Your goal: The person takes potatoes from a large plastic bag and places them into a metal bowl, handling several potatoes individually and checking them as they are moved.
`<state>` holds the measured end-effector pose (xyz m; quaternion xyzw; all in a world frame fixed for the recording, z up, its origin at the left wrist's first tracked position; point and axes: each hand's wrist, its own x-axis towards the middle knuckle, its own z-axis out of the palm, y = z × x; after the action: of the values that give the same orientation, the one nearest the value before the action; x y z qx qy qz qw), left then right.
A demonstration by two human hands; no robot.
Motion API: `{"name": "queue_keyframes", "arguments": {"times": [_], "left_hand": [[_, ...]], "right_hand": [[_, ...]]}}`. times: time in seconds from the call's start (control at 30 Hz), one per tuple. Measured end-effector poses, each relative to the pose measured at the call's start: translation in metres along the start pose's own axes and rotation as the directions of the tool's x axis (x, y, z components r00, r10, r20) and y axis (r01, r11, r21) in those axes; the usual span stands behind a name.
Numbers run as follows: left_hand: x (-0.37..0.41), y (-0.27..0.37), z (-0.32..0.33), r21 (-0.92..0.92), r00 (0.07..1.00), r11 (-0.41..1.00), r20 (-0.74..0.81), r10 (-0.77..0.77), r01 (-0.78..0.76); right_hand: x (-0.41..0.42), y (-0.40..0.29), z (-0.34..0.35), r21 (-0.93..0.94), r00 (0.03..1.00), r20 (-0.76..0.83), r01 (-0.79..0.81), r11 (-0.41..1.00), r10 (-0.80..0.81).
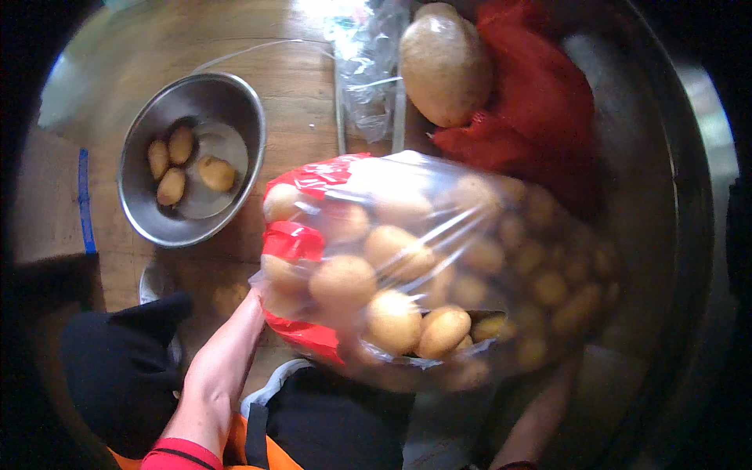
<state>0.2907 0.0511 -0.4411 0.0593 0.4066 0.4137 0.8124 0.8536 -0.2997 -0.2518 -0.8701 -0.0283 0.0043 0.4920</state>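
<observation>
A large clear plastic bag of potatoes (405, 241), with red printed bands at its left end, lies sideways before me. Several potatoes (445, 332) show bare through a torn opening in its near side. My left hand (258, 292) grips the bag's left end; the fingers are hidden by it. From the lower right, my right forearm (537, 420) reaches under the bag's right part, which covers the right hand. Left of the bag stands a steel bowl (249, 106) with several loose potatoes (216, 173) in it.
Beyond the bag are a large brown roundish tuber (446, 64) and a red mesh-like sack (540, 100). Crumpled clear plastic (370, 76) lies between two narrow rails. Blue tape (87, 200) marks the wood-patterned floor (294, 106). A dark curved rim (675, 176) bounds the right side.
</observation>
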Motion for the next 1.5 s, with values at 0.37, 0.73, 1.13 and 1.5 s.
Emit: {"name": "queue_keyframes", "arguments": {"times": [0.37,0.73,1.13,1.5], "left_hand": [[-0.009,0.024,-0.012,0.012,0.995,1.0,0.098,0.013,-0.014],[-0.031,0.039,-0.008,0.032,0.992,0.999,0.122,-0.04,0.037],[-0.035,0.051,-0.004,0.039,0.985,0.998,0.165,-0.054,0.048],[-0.048,0.038,0.012,0.04,0.984,0.999,0.175,-0.034,0.027]], "right_hand": [[-0.141,0.056,-0.081,0.069,0.971,-0.228,-0.06,0.996,0.074],[-0.235,0.076,-0.13,0.045,0.905,-0.37,-0.208,0.977,0.21],[-0.253,-0.171,0.065,-0.281,0.772,0.285,0.634,0.72,-0.568],[-0.112,-0.148,0.164,-0.579,0.672,0.695,0.311,0.754,0.256]]}}
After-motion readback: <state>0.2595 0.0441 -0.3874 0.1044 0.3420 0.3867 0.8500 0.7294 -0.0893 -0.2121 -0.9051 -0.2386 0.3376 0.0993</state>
